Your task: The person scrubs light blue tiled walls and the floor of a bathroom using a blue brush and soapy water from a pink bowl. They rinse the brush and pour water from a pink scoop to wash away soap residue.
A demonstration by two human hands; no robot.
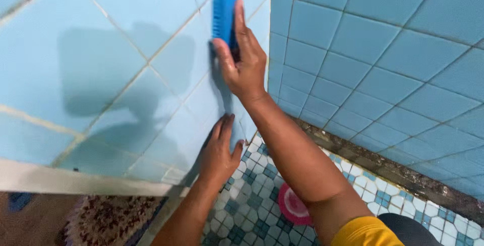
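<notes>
Nearest the camera, one yellow sleeve (365, 233) covers the right upper arm at the lower edge of the view. Just beyond it, one round pink object (292, 206) lies on the mosaic floor (252, 195), partly hidden by the right forearm; what it is cannot be told. At lower left, one patterned mat (108, 221) lies outside the pale border (75, 181) that ends the left wall. The floor is a narrow wedge of small white and teal tiles, closed in by the left wall (75, 74) and the right wall (383, 59), with a dark, grimy strip (383, 168) along the foot of the right wall.

Farther in, the left hand (219, 150) rests flat against the lower left wall, fingers extended and together, holding nothing. Above it, the right hand (244, 62) grips one blue scrubbing brush (225, 14), fingers wrapped over its back and thumb on its side, pressing it to the left wall close to the corner where the two walls meet. Two hands and two tiled walls are visible. A shadow (101, 74) falls on the left wall.
</notes>
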